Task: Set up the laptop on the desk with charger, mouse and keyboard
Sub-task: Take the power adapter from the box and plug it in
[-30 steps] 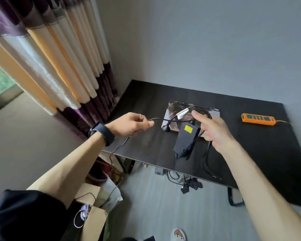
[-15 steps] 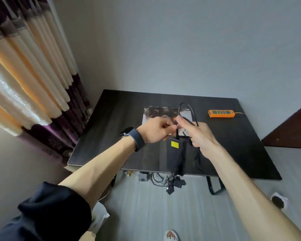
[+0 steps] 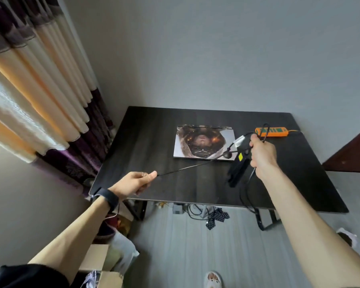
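A closed laptop (image 3: pixel 204 143) with a picture skin on its lid lies in the middle of the dark desk (image 3: pixel 154 132). My right hand (image 3: pixel 263 155) grips the black charger brick (image 3: pixel 237 169) with a yellow label, together with loops of its cable, above the desk right of the laptop. My left hand (image 3: pixel 134 182) pinches the thin charger cable (image 3: pixel 185 168) above the desk's front left part. The cable runs taut between both hands. No mouse or keyboard is in view.
An orange power strip (image 3: pixel 275 132) lies at the desk's back right. Curtains (image 3: pixel 40 90) hang at the left. Cardboard boxes (image 3: pixel 98 265) and bags stand on the floor at the lower left. Cables and a dotted cloth (image 3: pixel 216 218) lie under the desk.
My hands were together over the laptop; now they have moved apart, the left toward the front left and the right toward the power strip, which stretches the cable straight.
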`<action>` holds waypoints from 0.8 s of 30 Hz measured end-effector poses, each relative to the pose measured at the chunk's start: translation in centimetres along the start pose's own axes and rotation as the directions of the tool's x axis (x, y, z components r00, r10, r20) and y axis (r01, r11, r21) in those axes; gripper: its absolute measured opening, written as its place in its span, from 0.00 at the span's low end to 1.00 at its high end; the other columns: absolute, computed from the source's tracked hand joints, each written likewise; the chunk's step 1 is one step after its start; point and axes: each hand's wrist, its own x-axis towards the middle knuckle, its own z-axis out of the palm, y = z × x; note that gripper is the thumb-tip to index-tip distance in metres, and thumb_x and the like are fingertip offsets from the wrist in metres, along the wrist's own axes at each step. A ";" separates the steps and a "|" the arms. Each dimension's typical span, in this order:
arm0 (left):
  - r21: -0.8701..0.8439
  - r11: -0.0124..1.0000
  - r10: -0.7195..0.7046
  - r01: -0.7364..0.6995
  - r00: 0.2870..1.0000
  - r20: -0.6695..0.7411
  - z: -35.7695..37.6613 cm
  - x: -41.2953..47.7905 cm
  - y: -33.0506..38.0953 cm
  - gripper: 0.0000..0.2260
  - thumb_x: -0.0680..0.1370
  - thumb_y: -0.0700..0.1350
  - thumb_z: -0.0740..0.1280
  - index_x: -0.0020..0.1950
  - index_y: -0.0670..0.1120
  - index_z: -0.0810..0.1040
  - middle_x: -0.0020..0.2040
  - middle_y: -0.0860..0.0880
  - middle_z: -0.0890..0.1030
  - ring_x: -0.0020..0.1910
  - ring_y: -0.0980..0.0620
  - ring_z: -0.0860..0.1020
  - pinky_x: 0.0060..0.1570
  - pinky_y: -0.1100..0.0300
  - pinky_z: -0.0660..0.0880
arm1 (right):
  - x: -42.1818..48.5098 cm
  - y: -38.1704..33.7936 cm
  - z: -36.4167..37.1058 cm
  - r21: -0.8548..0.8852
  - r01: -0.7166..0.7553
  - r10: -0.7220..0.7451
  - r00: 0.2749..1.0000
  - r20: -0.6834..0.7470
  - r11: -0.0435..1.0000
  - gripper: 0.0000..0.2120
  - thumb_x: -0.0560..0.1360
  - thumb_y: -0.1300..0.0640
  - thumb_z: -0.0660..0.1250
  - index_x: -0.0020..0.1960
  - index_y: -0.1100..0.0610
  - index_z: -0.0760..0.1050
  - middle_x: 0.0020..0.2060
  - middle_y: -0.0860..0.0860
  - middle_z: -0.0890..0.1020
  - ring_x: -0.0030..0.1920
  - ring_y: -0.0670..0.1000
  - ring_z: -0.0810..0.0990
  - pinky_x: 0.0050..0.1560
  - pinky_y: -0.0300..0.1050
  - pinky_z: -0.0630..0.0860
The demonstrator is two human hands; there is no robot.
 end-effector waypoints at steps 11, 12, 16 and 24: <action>0.109 0.943 0.316 -0.313 0.949 -0.009 4.1 8.6 17.4 0.16 0.77 0.57 0.68 0.39 0.46 0.84 0.27 0.56 0.79 0.28 0.60 0.72 0.34 0.64 0.69 | 6.7 -1.4 -0.9 -0.079 0.032 -0.016 0.980 0.196 0.996 0.19 0.76 0.44 0.69 0.33 0.51 0.66 0.27 0.47 0.62 0.23 0.47 0.57 0.26 0.42 0.53; 0.149 0.932 0.335 -0.331 0.942 -0.003 5.2 10.2 19.8 0.17 0.76 0.60 0.69 0.38 0.48 0.84 0.31 0.55 0.82 0.32 0.59 0.75 0.37 0.62 0.72 | 7.2 -1.9 -1.5 -0.073 0.022 -0.002 0.964 0.267 0.997 0.22 0.76 0.41 0.70 0.32 0.50 0.65 0.27 0.47 0.61 0.23 0.46 0.56 0.26 0.42 0.51; 0.409 0.863 0.286 -0.295 0.954 0.084 9.2 15.4 28.0 0.17 0.75 0.61 0.68 0.38 0.50 0.85 0.24 0.61 0.77 0.24 0.65 0.73 0.25 0.73 0.65 | 9.1 -4.4 -3.3 0.058 -0.079 0.027 0.789 0.614 0.995 0.27 0.75 0.31 0.62 0.30 0.52 0.70 0.25 0.48 0.66 0.19 0.43 0.61 0.19 0.35 0.55; 0.290 0.940 0.182 -0.179 0.983 0.016 11.4 21.3 29.7 0.20 0.72 0.63 0.70 0.37 0.47 0.78 0.23 0.57 0.72 0.21 0.59 0.69 0.21 0.68 0.65 | 16.5 -7.6 -3.4 0.114 -0.114 -0.015 0.640 0.768 0.987 0.13 0.77 0.53 0.67 0.36 0.57 0.74 0.22 0.45 0.59 0.21 0.44 0.53 0.23 0.39 0.47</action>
